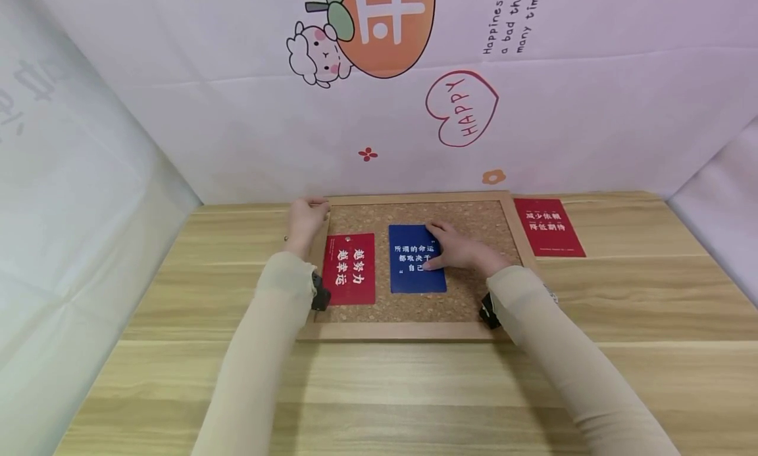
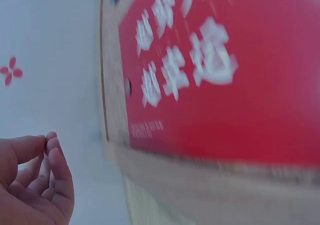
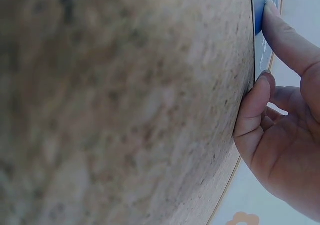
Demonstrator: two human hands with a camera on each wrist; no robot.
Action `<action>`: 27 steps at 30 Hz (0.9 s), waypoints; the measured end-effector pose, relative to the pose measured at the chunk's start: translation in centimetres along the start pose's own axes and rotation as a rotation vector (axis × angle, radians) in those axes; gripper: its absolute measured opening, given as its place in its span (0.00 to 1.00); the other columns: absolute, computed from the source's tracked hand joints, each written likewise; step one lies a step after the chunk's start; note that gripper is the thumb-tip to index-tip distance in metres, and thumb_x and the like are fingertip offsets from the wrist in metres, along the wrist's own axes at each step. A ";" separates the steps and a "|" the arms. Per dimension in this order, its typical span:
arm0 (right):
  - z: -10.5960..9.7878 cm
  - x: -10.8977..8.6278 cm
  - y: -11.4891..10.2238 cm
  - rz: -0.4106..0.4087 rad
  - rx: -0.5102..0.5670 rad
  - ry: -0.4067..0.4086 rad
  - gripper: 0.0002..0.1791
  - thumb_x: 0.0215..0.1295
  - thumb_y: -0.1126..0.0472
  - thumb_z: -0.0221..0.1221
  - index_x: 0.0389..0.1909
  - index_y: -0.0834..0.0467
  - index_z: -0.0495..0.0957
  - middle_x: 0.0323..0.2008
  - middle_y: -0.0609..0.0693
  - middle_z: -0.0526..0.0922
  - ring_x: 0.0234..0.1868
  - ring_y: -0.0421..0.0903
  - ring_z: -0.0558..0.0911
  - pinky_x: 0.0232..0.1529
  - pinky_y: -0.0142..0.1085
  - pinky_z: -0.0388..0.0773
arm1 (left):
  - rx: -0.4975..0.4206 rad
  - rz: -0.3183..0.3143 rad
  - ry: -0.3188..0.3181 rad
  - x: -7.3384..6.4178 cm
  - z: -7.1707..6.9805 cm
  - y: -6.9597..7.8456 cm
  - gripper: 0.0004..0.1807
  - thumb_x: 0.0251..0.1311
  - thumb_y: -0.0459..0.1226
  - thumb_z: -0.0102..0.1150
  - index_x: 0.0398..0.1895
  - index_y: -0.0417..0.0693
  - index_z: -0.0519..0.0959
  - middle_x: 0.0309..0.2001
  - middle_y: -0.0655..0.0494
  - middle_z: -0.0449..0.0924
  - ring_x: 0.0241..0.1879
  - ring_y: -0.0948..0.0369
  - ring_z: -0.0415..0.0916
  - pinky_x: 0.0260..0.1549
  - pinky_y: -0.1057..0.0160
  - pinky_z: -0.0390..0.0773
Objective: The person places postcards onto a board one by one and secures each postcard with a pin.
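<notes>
1. The desk (image 1: 414, 390) has a light wood grain.
2. Behind it is a pale cloth (image 1: 254, 133).
3. On this cloth are printed: a sheep (image 1: 322, 56), a red heart (image 1: 462, 108), an orange flower (image 1: 494, 177).

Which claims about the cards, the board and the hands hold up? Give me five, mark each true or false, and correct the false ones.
1. The right hand touches the blue card. True.
2. The left hand holds the blue card. False: it is apart from that card, by the board's upper left corner in the head view.
3. One red card lies on the table, right of the board. True.
4. The blue card lies left of the board's red card. False: it lies to its right.
5. The blue card bears white writing. True.
</notes>
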State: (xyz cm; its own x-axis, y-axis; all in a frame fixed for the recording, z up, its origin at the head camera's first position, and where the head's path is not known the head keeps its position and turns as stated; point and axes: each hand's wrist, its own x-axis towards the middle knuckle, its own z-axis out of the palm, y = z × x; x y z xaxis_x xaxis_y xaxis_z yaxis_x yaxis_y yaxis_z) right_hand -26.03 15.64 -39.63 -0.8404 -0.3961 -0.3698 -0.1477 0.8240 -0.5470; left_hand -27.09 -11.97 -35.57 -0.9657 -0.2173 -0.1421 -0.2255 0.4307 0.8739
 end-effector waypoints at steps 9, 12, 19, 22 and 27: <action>0.0 0.0 0.0 0.003 0.006 -0.004 0.52 0.62 0.55 0.63 0.75 0.63 0.38 0.76 0.63 0.35 0.76 0.63 0.40 0.73 0.57 0.50 | -0.240 -0.051 -0.056 -0.7 3.6 1.7 0.17 0.67 0.34 0.51 0.56 0.33 0.76 0.53 0.37 0.79 0.46 0.50 0.79 0.53 0.54 0.79; 0.0 0.0 0.0 0.001 0.001 -0.005 0.52 0.62 0.55 0.62 0.75 0.63 0.38 0.76 0.63 0.35 0.76 0.64 0.40 0.73 0.57 0.50 | -0.329 -0.088 -0.094 -0.8 4.5 2.0 0.17 0.67 0.33 0.53 0.55 0.33 0.77 0.52 0.37 0.79 0.37 0.58 0.76 0.46 0.59 0.80; 0.0 0.1 0.0 0.001 -0.001 -0.013 0.52 0.62 0.54 0.63 0.75 0.63 0.37 0.76 0.63 0.34 0.76 0.64 0.41 0.73 0.57 0.50 | -0.453 -0.167 -0.180 -1.3 6.9 2.4 0.17 0.66 0.33 0.53 0.57 0.36 0.76 0.53 0.38 0.77 0.35 0.62 0.70 0.39 0.67 0.74; 0.0 0.0 0.0 0.005 0.004 -0.016 0.52 0.62 0.55 0.62 0.75 0.63 0.37 0.76 0.63 0.34 0.75 0.64 0.40 0.73 0.57 0.51 | -0.462 -0.192 -0.211 -1.5 7.9 2.4 0.18 0.67 0.34 0.53 0.58 0.38 0.76 0.53 0.40 0.77 0.36 0.61 0.70 0.38 0.69 0.72; -0.1 0.1 -0.1 0.006 0.012 -0.014 0.52 0.62 0.55 0.62 0.75 0.63 0.37 0.76 0.63 0.35 0.76 0.63 0.41 0.73 0.57 0.50 | -0.484 -0.226 -0.227 -1.7 9.3 2.3 0.19 0.67 0.34 0.52 0.59 0.40 0.75 0.53 0.42 0.78 0.32 0.65 0.70 0.26 0.76 0.71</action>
State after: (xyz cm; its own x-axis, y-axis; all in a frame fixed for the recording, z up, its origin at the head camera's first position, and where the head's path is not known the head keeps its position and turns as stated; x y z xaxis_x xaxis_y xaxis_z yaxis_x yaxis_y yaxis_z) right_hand -26.11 15.59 -39.57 -0.8337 -0.3969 -0.3840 -0.1363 0.8217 -0.5533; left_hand -27.14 -2.50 -37.64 -0.9158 -0.0414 -0.3995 -0.3965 -0.0661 0.9157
